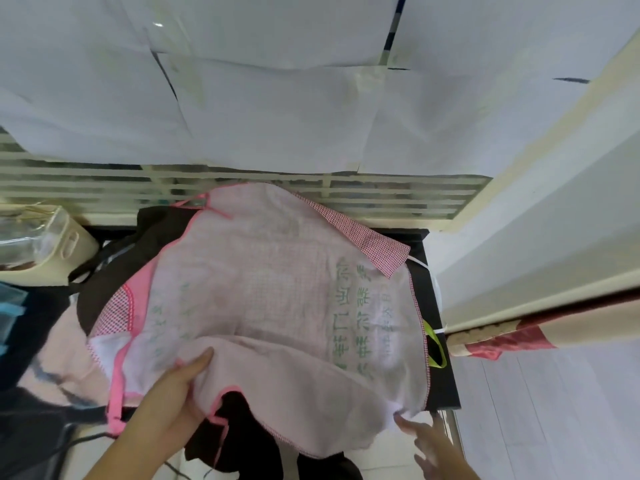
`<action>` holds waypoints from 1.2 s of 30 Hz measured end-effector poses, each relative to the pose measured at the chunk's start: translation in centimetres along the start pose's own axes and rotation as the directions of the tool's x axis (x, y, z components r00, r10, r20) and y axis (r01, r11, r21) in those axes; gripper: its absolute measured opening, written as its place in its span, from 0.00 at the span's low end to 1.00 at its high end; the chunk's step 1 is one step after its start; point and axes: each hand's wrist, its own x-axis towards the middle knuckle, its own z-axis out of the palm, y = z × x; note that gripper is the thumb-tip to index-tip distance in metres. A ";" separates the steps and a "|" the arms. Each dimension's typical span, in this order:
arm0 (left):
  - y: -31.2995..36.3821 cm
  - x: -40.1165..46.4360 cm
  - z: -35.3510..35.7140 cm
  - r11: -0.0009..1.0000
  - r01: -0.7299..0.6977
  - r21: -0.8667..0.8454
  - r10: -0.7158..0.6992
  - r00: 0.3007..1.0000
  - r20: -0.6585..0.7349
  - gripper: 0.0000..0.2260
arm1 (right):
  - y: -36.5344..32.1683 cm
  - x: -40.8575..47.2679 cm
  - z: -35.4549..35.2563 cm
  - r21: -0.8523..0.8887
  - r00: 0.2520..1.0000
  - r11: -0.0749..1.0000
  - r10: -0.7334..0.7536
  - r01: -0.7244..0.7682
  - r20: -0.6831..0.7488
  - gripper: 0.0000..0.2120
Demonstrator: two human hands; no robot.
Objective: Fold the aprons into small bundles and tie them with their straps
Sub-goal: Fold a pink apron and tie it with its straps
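Note:
A pale pink apron (263, 289) with green printed characters and a red-checked trim lies spread inside out over the black table (441, 372). Its near edge is folded up toward the middle. My left hand (173, 396) grips that folded edge by the pink-bound neck opening, thumb on top. My right hand (429, 441) is at the apron's near right corner with the forefinger straight and touching the cloth. A pink strap (116, 393) hangs down at the left. A dark brown apron (242, 441) lies underneath and shows below the pink one.
A cream basket (59, 251) with clear plastic stands at the back left. More dark and pink cloth (52, 358) is heaped at the left. A slatted window rail (242, 185) runs behind the table. A yellow-green loop (434, 344) lies at the table's right edge.

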 end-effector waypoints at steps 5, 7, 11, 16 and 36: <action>1.5 -0.2 1.3 0.998 -0.030 -0.062 0.029 0.999 -0.017 0.17 | -0.3 0.0 -0.4 0.067 0.993 0.994 0.074 -0.081 0.096 0.41; 2.0 -0.3 1.7 0.998 -0.025 -0.060 0.024 0.999 -0.026 0.18 | -1.4 -0.7 -0.8 0.098 0.996 0.995 0.020 -0.028 0.089 0.32; 3.2 -0.1 1.1 0.997 -0.038 -0.067 0.032 0.995 -0.097 0.15 | -5.4 -2.5 -2.2 0.052 0.992 0.992 -0.116 0.119 -0.049 0.12; 5.1 0.6 1.2 0.992 -0.111 -0.054 0.094 0.962 -0.255 0.16 | -11.2 -5.9 -4.1 0.168 0.900 0.886 -0.435 0.432 -0.018 0.21; 8.3 -2.9 -0.2 0.560 -0.193 0.806 0.634 0.726 -0.267 0.12 | -12.8 -6.5 -0.9 -0.559 0.622 0.589 -0.767 0.584 -0.158 0.16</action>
